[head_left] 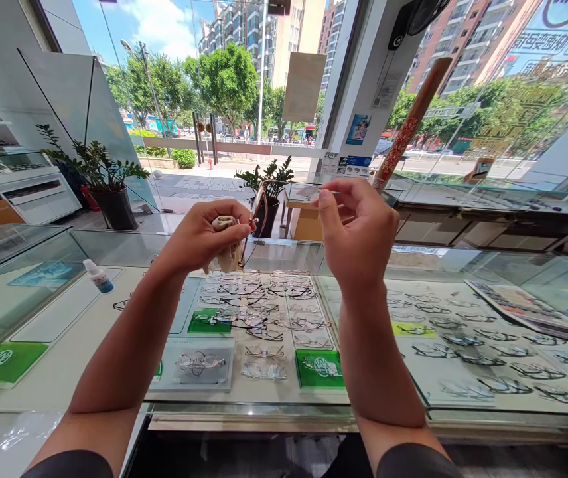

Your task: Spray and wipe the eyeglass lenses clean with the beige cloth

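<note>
A pair of thin metal-framed eyeglasses (264,211) is held up above the glass counter, its lenses turned nearly edge-on. My left hand (209,232) is closed, pinching the frame near its middle between thumb and forefinger. A crumpled beige cloth (227,255) is bunched in that same hand, under the fingers. One thin temple arm stretches right toward my right hand (356,232). There the thumb and forefinger come together at the temple's tip, with the other fingers curled. Fine contact at that tip is hard to make out.
Beneath my hands lies a glass display case (274,408) with several rows of eyeglasses (264,352). A small spray bottle (97,276) stands left on the glass. Green cards (318,368) lie inside. Potted plants (115,202) and another counter (463,199) stand beyond, before large windows.
</note>
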### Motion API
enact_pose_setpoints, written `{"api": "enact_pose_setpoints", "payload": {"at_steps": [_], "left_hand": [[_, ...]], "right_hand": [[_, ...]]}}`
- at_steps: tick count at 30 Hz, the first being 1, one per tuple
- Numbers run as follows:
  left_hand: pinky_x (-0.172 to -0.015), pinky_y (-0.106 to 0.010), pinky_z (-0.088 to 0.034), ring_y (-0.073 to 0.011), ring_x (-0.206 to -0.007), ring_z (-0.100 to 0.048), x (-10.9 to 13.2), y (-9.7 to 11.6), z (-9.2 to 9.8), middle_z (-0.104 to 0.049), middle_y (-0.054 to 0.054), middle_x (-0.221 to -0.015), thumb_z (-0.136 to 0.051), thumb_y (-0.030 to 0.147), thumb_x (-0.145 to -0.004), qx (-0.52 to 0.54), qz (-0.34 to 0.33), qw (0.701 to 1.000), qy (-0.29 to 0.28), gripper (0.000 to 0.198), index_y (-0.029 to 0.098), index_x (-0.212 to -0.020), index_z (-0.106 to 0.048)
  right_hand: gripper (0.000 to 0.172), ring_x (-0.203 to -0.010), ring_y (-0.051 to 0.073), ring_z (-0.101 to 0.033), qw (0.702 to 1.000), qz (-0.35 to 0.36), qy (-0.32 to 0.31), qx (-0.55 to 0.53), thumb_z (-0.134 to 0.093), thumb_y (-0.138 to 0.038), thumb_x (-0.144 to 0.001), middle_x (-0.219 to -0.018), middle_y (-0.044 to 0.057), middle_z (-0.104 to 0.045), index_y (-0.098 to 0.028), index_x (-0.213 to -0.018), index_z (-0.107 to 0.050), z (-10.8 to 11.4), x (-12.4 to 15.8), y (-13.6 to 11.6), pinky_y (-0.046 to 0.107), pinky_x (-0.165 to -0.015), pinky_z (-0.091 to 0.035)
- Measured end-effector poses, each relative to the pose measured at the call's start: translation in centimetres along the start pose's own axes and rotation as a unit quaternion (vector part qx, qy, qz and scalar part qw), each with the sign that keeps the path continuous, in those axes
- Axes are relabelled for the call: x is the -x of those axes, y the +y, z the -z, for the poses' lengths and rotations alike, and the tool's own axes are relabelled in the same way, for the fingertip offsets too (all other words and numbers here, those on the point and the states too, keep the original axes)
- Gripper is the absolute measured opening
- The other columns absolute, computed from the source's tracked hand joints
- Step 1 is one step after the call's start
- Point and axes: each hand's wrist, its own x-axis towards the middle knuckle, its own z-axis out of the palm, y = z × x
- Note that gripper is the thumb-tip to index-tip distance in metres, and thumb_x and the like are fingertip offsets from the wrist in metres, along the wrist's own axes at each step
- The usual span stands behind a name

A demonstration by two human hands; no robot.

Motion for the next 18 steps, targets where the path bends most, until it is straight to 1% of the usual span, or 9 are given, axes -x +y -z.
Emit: {"api": "enact_pose_setpoints", "payload": {"at_steps": [1, 3, 6, 9, 11, 15, 18], "left_hand": [[-0.057, -0.024, -0.044, -0.0135, -0.068, -0.056, 0.0, 0.0, -0.1, -0.069, -0.005, -0.081, -0.084, 0.038, -0.080, -0.002, -0.004, 1.000, 0.000, 0.026, 0.018, -0.074, -0.068], [-0.059, -0.024, -0.045, -0.0148, -0.072, -0.059, -0.1, 0.0, -0.3, -0.071, -0.007, -0.084, -0.083, 0.038, -0.081, -0.002, -0.010, 1.000, 0.009, 0.027, 0.018, -0.073, -0.066], [-0.058, -0.024, -0.042, -0.0134, -0.068, -0.055, -0.1, -0.1, -0.6, -0.069, -0.006, -0.083, -0.082, 0.037, -0.082, 0.003, -0.004, 1.000, 0.023, 0.026, 0.018, -0.075, -0.065], [-0.055, -0.023, -0.039, -0.0108, -0.062, -0.049, 0.0, -0.1, -0.7, -0.063, -0.002, -0.077, -0.083, 0.038, -0.082, 0.014, 0.009, 1.000, 0.013, 0.026, 0.018, -0.077, -0.065], [-0.054, -0.022, -0.038, -0.0102, -0.060, -0.047, 0.1, -0.1, -0.8, -0.059, -0.001, -0.074, -0.083, 0.037, -0.082, 0.016, 0.014, 1.000, 0.006, 0.026, 0.019, -0.078, -0.065], [-0.054, -0.023, -0.038, -0.0115, -0.063, -0.051, 0.1, 0.0, -1.2, -0.063, -0.002, -0.077, -0.081, 0.035, -0.081, 0.003, 0.009, 1.000, 0.022, 0.022, 0.018, -0.078, -0.066], [-0.055, -0.023, -0.039, -0.0130, -0.067, -0.054, 0.1, -0.1, -1.5, -0.066, -0.004, -0.080, -0.079, 0.036, -0.080, -0.007, 0.003, 0.999, 0.040, 0.022, 0.019, -0.078, -0.067]], "right_hand": [[0.014, -0.077, 0.023, -0.076, 1.000, 0.008, 0.008, 0.000, -0.067, -0.038, -0.105, -0.100, 0.007, -0.083, -0.027, -0.112, -0.070, -0.1, 0.1, -0.1, 0.043, -0.072, -0.057], [0.023, -0.080, 0.023, -0.075, 1.000, 0.023, 0.003, -0.006, -0.068, -0.040, -0.104, -0.112, 0.008, -0.082, -0.028, -0.123, -0.066, -0.4, 0.3, -0.5, 0.042, -0.070, -0.057], [0.031, -0.087, 0.024, -0.074, 0.999, 0.037, -0.038, -0.010, -0.072, -0.044, -0.102, -0.121, 0.009, -0.078, -0.029, -0.127, -0.063, -1.3, 1.0, -1.1, 0.042, -0.072, -0.057], [0.033, -0.100, 0.027, -0.073, 0.996, 0.052, -0.069, -0.008, -0.074, -0.046, -0.100, -0.128, 0.011, -0.074, -0.028, -0.125, -0.062, -2.3, 1.5, -1.5, 0.045, -0.080, -0.058], [0.033, -0.109, 0.029, -0.071, 0.995, 0.058, -0.080, -0.009, -0.073, -0.044, -0.099, -0.130, 0.012, -0.071, -0.026, -0.124, -0.061, -2.8, 1.6, -1.4, 0.047, -0.088, -0.058], [0.028, -0.115, 0.031, -0.068, 0.995, 0.064, -0.078, -0.013, -0.067, -0.035, -0.100, -0.134, 0.013, -0.067, -0.025, -0.125, -0.060, -3.1, 1.6, -1.1, 0.051, -0.100, -0.057], [0.030, -0.123, 0.033, -0.065, 0.995, 0.068, -0.078, -0.003, -0.062, -0.027, -0.098, -0.135, 0.013, -0.067, -0.026, -0.128, -0.060, -2.9, 1.6, -1.0, 0.056, -0.106, -0.056]]}}
